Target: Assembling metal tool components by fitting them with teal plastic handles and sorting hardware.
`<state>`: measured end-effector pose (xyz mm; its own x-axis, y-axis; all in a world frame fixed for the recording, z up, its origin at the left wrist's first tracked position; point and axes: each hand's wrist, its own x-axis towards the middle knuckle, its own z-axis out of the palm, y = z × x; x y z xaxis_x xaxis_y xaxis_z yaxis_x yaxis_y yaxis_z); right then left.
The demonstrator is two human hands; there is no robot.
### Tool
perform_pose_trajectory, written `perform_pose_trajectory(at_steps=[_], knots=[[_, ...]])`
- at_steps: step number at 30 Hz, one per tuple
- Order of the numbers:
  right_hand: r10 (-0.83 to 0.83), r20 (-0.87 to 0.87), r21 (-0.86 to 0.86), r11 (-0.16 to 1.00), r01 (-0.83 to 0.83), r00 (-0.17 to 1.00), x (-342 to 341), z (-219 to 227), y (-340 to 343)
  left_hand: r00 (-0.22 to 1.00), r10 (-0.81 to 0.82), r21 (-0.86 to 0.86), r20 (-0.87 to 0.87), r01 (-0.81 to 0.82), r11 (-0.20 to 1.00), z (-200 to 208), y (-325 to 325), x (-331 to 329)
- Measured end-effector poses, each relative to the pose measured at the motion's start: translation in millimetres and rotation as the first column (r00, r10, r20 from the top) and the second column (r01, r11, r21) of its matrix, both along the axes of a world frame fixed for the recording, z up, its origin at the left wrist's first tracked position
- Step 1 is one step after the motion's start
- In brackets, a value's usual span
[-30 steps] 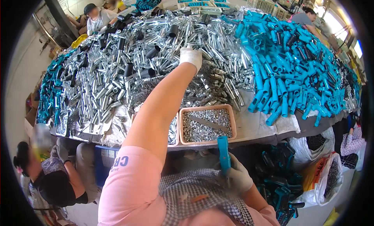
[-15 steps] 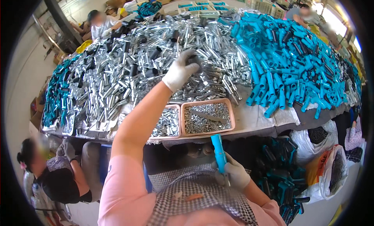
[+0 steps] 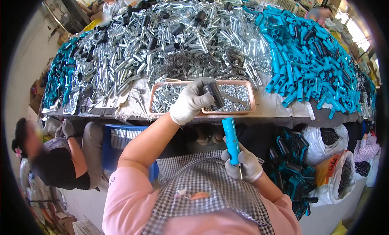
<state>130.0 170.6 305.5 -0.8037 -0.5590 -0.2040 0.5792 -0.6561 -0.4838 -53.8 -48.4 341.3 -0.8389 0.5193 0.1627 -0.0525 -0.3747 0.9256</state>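
My gloved left hand (image 3: 189, 101) is closed around a short black cylindrical sleeve (image 3: 214, 96), held above the near side of the trays. In front of my apron, my gloved right hand (image 3: 248, 166) grips a teal tubular handle (image 3: 231, 136), nearly upright with its wide end up. A thin metal rod (image 3: 241, 172) sticks out of its lower end. Just beyond my left hand is a pink tray (image 3: 253, 103) of small metal pieces with a flat metal strip on top. Another tray (image 3: 151, 98) beside it holds small metal parts; my left hand partly covers both.
The table carries a large heap of silvery metal tubes (image 3: 121, 57), dark springs (image 3: 182, 64), and teal handles (image 3: 300, 57) to the right. Teal-and-black pieces (image 3: 289, 162) and white sacks (image 3: 324, 142) stand below at right. A co-worker (image 3: 60, 166) sits at left; others are across the table.
My left hand has come back from the heap toward me, now over the trays with the black sleeve plainly in it. The teal handle in my right hand has shifted slightly. The view has tilted down.
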Motion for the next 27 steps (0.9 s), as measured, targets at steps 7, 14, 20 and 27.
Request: perform_pose_trajectory(at_steps=[7,14,20,27], knots=[[0.008,0.022,-0.049,0.999,-0.007,1.0,7,-11,-15,0.989,-0.142,-0.417,0.053,0.151,0.896,12,10,68],[0.119,-0.002,-0.101,0.988,-0.118,0.993,-10,-21,-35,0.912,-0.37,0.208,0.179,0.332,0.92,7,29,86],[0.308,0.046,0.011,0.951,-0.308,0.95,-22,-8,-55,0.885,-0.286,0.062,0.367,0.284,0.957,2,23,92],[0.636,-0.546,0.833,0.339,0.438,0.546,-115,3,-7,0.797,-0.085,0.127,0.598,0.011,0.992,-31,-9,97]])
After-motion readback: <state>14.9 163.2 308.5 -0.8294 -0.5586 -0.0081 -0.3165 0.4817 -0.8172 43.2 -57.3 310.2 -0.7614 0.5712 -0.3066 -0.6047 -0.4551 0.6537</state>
